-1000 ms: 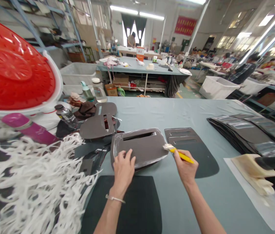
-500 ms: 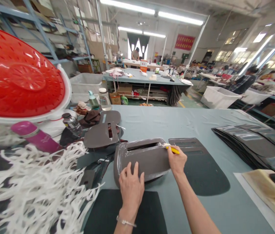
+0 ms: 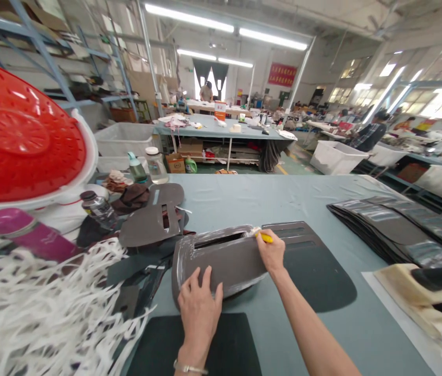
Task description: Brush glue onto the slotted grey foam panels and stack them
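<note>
A curved grey panel (image 3: 232, 263) with a long slot lies on the blue-green table, with whitish smears along its edges and around the slot. My left hand (image 3: 200, 308) rests on its near side, fingers spread and holding nothing. In my right hand (image 3: 272, 253) is a small yellow-handled brush (image 3: 264, 238), its pale tip touching the panel's far right corner near the slot end. To the right of that panel lies a flat dark panel (image 3: 314, 277) with two slots. Another dark sheet (image 3: 205, 347) is partly beneath my left wrist.
White strips (image 3: 48, 308) are heaped at left, below a purple bottle (image 3: 28, 235) and a red basin (image 3: 25, 130). Grey slotted pieces (image 3: 150, 227) lie behind them. At right are stacked dark panels (image 3: 393, 224) and a cream foam block (image 3: 412, 287) on white paper.
The camera view has shifted, so most things sit further left. The brush stays at the panel's far right corner, its handle now more covered by my fingers. My left hand remains on the panel.
</note>
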`<action>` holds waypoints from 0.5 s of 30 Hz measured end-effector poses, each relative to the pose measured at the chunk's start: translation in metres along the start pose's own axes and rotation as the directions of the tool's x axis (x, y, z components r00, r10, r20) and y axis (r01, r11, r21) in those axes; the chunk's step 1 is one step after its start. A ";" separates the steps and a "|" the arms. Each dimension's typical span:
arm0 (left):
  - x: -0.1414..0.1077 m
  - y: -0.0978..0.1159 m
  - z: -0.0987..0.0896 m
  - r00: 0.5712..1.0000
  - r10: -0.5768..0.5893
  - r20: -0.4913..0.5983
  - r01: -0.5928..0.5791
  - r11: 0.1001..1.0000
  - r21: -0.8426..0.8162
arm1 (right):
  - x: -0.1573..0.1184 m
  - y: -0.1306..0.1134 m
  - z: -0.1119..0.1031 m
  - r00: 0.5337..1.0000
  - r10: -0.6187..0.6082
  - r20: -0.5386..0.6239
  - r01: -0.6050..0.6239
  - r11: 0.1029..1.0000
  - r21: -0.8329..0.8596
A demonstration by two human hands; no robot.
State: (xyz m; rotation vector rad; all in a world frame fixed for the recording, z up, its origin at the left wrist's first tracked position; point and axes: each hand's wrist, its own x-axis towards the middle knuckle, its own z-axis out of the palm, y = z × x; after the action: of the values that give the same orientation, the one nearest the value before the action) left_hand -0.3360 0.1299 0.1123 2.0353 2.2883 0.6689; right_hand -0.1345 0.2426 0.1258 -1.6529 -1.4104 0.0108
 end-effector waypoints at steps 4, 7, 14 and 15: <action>0.004 0.009 -0.002 0.998 -0.059 0.021 0.059 0.998 -0.015 | -0.005 0.033 -0.021 0.998 0.070 -0.008 -0.070 0.994 -0.086; 0.010 0.020 0.004 0.995 -0.069 0.078 0.082 0.982 -0.171 | -0.023 0.038 -0.024 0.990 0.117 0.072 -0.107 0.986 -0.129; 0.041 0.073 0.024 0.956 -0.049 0.288 0.252 0.633 -0.732 | -0.051 0.002 -0.049 0.998 0.028 0.056 -0.037 0.986 0.162; 0.047 0.082 0.023 0.942 -0.053 0.331 0.304 0.554 -0.775 | -0.054 -0.006 -0.052 0.997 -0.005 0.073 -0.012 0.971 0.240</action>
State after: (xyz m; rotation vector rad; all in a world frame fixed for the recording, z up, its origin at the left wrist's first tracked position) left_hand -0.2595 0.1874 0.1299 1.2968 1.5098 1.0856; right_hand -0.1296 0.1674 0.1308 -1.4670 -1.4018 0.2381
